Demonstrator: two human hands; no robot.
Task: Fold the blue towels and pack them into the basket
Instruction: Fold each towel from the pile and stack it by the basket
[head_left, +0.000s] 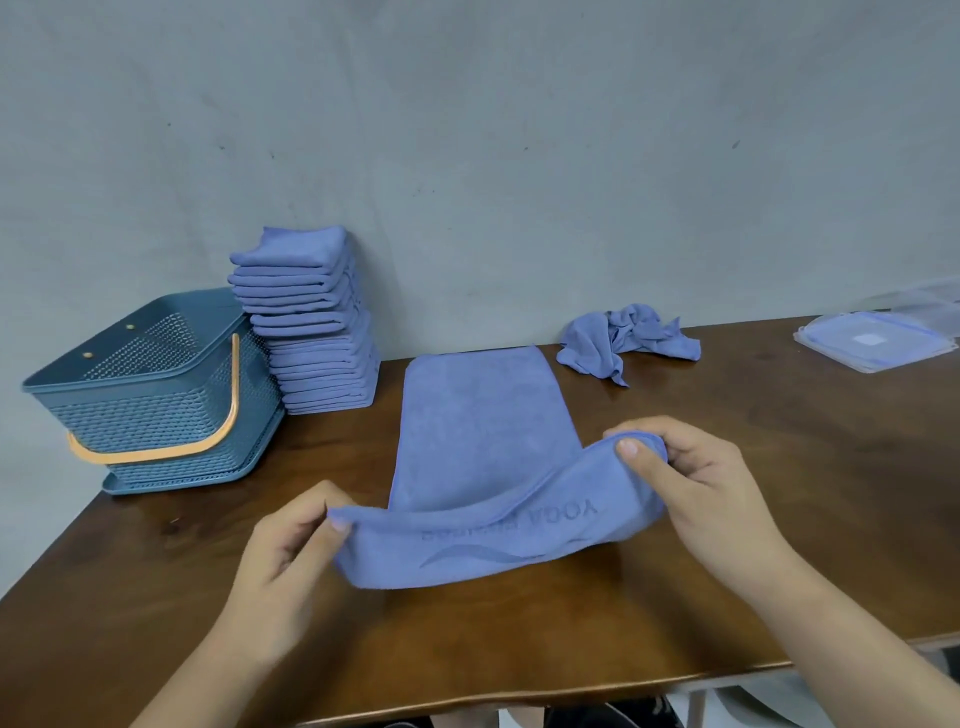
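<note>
A dark brown wooden bench (831, 467) fills the lower half of the view, its near edge running out toward 5 o'clock. At about 3 o'clock, by the bench's far edge, lies a flat stack of clear plastic lids (872, 345) with blue rims. A mottled grey wall (519, 156) stands behind, at 12 o'clock.

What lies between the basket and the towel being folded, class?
In the head view, the stack of folded towels stands between the basket and the towel, beside the basket; nearer the front edge, that stretch is bare table.
</note>
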